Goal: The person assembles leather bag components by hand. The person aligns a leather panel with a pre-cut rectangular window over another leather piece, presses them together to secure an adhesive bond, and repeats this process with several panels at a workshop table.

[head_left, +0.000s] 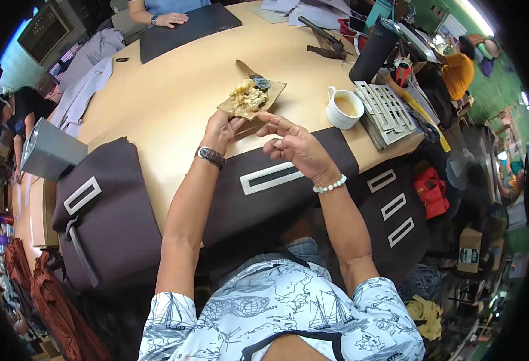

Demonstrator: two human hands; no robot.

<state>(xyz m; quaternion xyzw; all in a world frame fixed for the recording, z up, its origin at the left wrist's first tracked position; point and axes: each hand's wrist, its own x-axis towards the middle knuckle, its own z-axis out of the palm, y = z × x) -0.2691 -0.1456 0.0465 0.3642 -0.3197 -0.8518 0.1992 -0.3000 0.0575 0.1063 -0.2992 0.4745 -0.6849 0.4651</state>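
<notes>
In the head view, a person's left hand [221,129] grips the near edge of a piece of brown card [281,89], held above a pale wooden table [180,78]. The card bears a pale, lumpy mass [247,98]; a wooden-handled tool [247,68] lies at its far side, its dark end against the heap. The right hand [297,147] is half open, fingers loosely curled, forefinger at the card's near edge; whether it touches, I cannot tell. A dark brown panel [330,147] with a pale rectangular frame [270,178] lies below. If the card tipped or bent, lumps could probably drop and stain the panel, or the tool could slide off. A careless rightward sweep might knock the white cup [344,108] of milky brown drink.
</notes>
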